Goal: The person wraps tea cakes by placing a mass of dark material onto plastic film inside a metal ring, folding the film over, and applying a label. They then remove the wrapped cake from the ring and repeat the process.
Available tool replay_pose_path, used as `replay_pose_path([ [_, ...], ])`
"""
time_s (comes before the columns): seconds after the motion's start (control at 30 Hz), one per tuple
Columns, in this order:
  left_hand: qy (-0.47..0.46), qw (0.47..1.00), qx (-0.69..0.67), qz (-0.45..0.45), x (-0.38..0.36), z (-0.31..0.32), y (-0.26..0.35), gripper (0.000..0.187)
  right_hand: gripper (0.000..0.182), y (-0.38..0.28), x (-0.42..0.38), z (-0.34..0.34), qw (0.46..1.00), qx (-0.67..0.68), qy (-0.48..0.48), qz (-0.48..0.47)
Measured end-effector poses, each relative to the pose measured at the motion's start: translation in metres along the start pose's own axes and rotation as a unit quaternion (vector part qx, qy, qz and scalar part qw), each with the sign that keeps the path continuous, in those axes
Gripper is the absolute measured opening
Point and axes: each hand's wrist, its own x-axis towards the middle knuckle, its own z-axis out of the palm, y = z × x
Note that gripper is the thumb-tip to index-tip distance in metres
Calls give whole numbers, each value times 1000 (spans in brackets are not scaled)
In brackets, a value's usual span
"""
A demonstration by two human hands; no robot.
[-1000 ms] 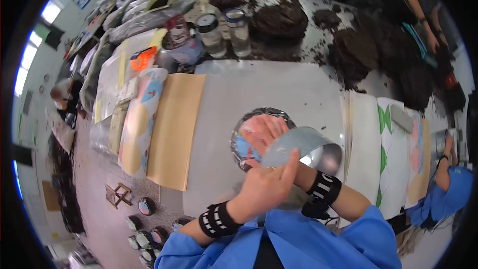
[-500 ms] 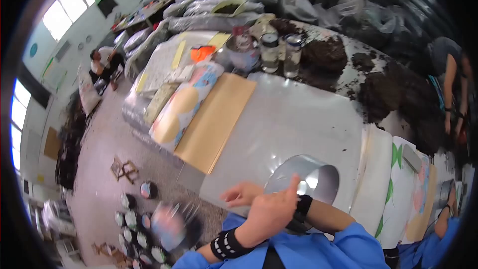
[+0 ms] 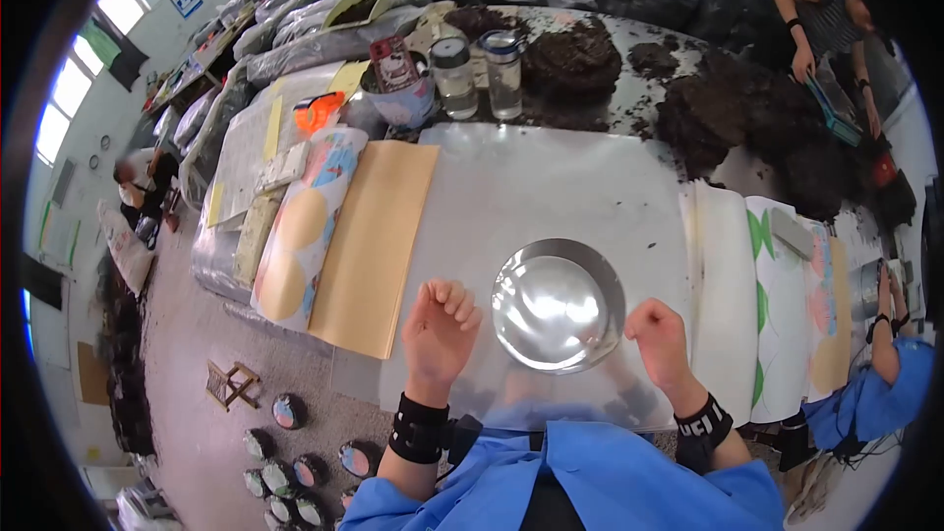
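Observation:
My left hand [image 3: 440, 339] is raised over the near edge of the work surface, left of a round metal ring or pan [image 3: 559, 307], with its fingers curled in. On the other side, my right hand [image 3: 661, 342] is closed beside the rim. Neither hand shows anything in it. The shiny round piece rests on a translucent grey sheet [image 3: 472, 211]. Left of the sheet lie stacked tan paper [image 3: 379, 246] and a roll of printed sheets [image 3: 305, 236]. White sheets with green shapes [image 3: 772, 300] are at the right.
Two lidded bottles [image 3: 454, 79] [image 3: 503, 76] and a printed pot [image 3: 401, 98] stand at the back, near dark soil-like clumps [image 3: 575, 64]. An orange tool [image 3: 319, 112] lies left. Co-workers [image 3: 831, 29] [image 3: 880, 383] are at the right. A folding stool [image 3: 233, 384] and several round containers are on the floor.
My hands, close together and crossed before, have moved apart to either side of the round metal piece. The view has shifted, and a blurred pinkish shape at lower left is gone.

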Motion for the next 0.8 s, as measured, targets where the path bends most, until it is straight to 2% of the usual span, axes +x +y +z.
replay_pose_path([
  [0.03, -37, 997, -73, -9, 2, 1, 2, 21, 16, -1, 0, 6, 1000, 2, -6, 6],
  [0.07, -76, 986, -146, -17, 2, 3, 3, 23, 24, -7, -1, 12, 976, 215, 10, 32],
  [0.1, -71, 986, -148, -14, 2, 5, 5, 23, 32, -13, 0, 19, 907, 416, 28, 58],
  [0.2, -49, 981, -185, -23, 1, 9, 7, 27, 35, -13, 12, 21, 890, 452, 31, 51],
  [0.33, -58, 980, -189, -26, 1, 4, 10, 27, 35, 3, 17, 11, 901, 429, 29, 57],
  [0.4, -59, 980, -189, -28, 0, 1, 14, 27, 28, 10, 15, 8, 960, 279, -6, -10],
  [0.43, -55, 987, -145, -38, -1, -1, 17, 26, 28, 6, 14, 12, 960, 280, -8, -8],
  [0.47, -51, 992, -100, -51, -2, -3, 21, 25, 29, -3, 9, 18, 989, -84, 17, -124],
  [0.5, -52, 992, -100, -52, -4, -13, 32, 25, 43, -10, 6, 25, 871, -436, 41, -223],
  [0.53, -129, 959, 248, -46, -6, -34, 48, 22, 43, -10, 2, 28, 870, -436, 45, -224],
  [0.57, -192, 802, 565, -33, -6, -51, 63, 21, 56, -9, -3, 29, 848, -490, -6, -204],
  [0.6, -199, 799, 567, -34, -8, -62, 76, 21, 73, -8, -9, 31, 820, -540, -56, -181],
  [0.63, -305, 657, 689, -39, -14, -72, 87, 17, 73, -1, -14, 33, 822, -538, -48, -179],
  [0.67, -396, 486, 778, -41, -21, -81, 90, 14, 69, 11, -17, 34, 837, -519, -41, -170],
  [0.73, -402, 462, 788, -64, -28, -102, 79, 14, 65, 31, -20, 31, 850, -499, -32, -166],
  [0.8, -412, 427, 801, -84, -31, -114, 76, 14, 52, 44, -22, 28, 883, -433, -21, -178],
])
